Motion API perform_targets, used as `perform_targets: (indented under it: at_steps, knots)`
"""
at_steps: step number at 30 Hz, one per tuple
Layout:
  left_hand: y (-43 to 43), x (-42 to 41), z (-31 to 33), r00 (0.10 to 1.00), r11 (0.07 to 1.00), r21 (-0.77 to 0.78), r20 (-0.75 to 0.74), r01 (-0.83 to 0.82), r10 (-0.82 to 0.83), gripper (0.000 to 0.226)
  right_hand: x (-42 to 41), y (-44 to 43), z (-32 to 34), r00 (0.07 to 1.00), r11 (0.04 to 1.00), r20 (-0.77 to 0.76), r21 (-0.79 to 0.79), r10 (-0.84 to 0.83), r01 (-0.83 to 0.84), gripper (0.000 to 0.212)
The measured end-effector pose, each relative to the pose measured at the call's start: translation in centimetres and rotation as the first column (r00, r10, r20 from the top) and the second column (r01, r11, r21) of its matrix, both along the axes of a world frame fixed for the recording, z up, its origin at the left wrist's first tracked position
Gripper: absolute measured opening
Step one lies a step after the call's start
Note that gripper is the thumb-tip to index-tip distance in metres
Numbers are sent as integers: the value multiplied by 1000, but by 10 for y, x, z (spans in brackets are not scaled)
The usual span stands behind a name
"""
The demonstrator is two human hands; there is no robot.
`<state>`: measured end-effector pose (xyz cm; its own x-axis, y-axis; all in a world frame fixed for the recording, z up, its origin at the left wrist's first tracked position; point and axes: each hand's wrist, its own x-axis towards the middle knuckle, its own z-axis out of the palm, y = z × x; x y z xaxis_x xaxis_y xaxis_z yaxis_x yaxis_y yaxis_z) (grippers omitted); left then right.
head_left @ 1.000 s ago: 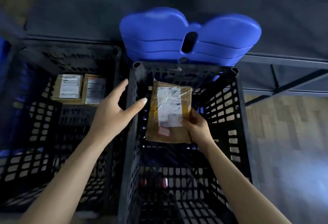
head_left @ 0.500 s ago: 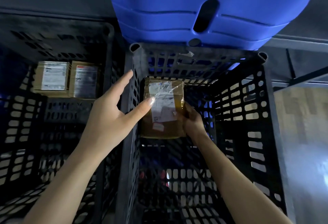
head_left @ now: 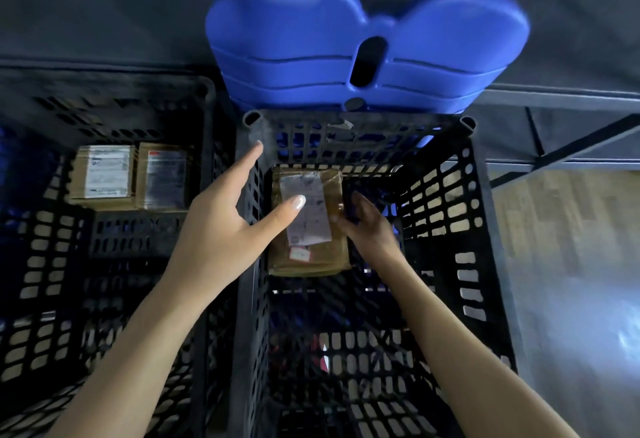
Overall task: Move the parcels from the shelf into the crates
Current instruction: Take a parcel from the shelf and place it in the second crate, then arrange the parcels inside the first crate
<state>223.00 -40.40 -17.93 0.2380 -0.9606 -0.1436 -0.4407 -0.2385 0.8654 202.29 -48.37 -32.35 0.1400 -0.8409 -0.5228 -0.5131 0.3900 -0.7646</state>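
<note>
left hand (head_left: 221, 229): open, fingers straight and spread, above the rim between both crates; thumb tip over the parcel's label.
right hand (head_left: 367, 229): inside the right crate (head_left: 346, 139), fingertips at the parcel's 3 o'clock edge; blurred, so i cannot tell if they pinch or only touch.
parcel (head_left: 311, 250): flat, at the crate's 12 o'clock end.
left crate (head_left: 52, 264): at 9 o'clock, holds two parcels (head_left: 104, 177) side by side.

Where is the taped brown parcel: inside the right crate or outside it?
Inside. The parcel lies below the crate rim, enclosed by its walls; the right hand holds its edge.
</note>
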Motion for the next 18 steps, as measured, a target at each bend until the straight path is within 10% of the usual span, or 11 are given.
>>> perform_targets:
  at_steps: [18]
  knots:
    - [-19, 2, 163, 996, 969, -234, 76, 72, -56, 88, -11, -25, 272, 980, 876, 197, -475, 12, 85, 71]
